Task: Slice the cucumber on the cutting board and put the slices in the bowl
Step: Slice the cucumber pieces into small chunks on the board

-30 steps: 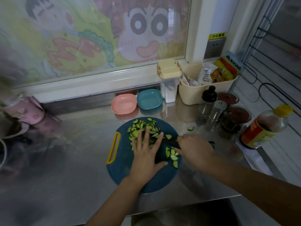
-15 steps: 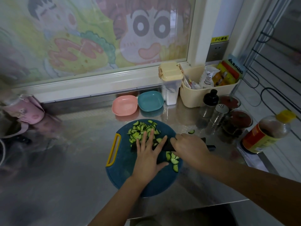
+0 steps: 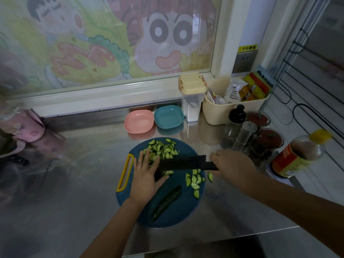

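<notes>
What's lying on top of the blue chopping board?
Cucumber slices in a far heap and a smaller right heap, one long uncut cucumber strip near the front, the black knife, and the flat left hand. Whatever lies under that hand and blade is hidden.

Open steel counter [image 3: 74, 183] left of the cutting board [image 3: 167, 211], free as far as the pink cup [image 3: 28, 127]. Behind the board, a narrow strip short of the pink bowl [image 3: 139, 121] and teal bowl [image 3: 169, 117]. Right side walled by shakers [image 3: 245, 135], jars [image 3: 270, 140] and a yellow-capped bottle [image 3: 297, 155]; knife [image 3: 184, 162] across the board's middle.
</notes>
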